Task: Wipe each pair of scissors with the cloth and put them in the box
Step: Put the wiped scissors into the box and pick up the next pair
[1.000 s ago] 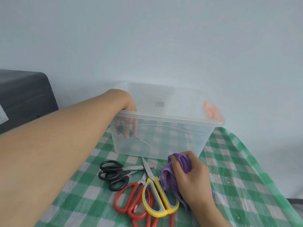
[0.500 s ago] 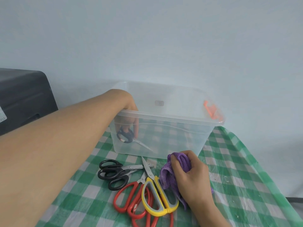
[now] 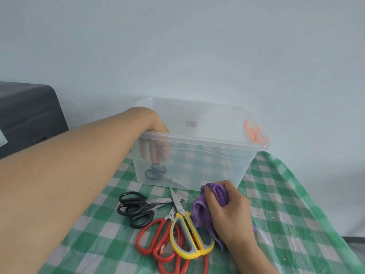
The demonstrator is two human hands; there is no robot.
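Since the earlier frame, the left hand (image 3: 156, 150) has let go of the black-handled scissors (image 3: 158, 173), which now lie on the floor of the clear plastic box (image 3: 217, 143); its fingers hang relaxed above them. The right hand (image 3: 227, 212) grips the purple cloth (image 3: 201, 212) beside the remaining scissors (image 3: 167, 220). A green-checked tablecloth (image 3: 286, 214) covers the table before a pale blue wall (image 3: 197, 46).

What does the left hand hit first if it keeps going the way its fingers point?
Probably the black-handled scissors on the box floor: the left hand points fingers-down just above their handles. Depth through the clear wall is uncertain, so it might meet the floor beside them.
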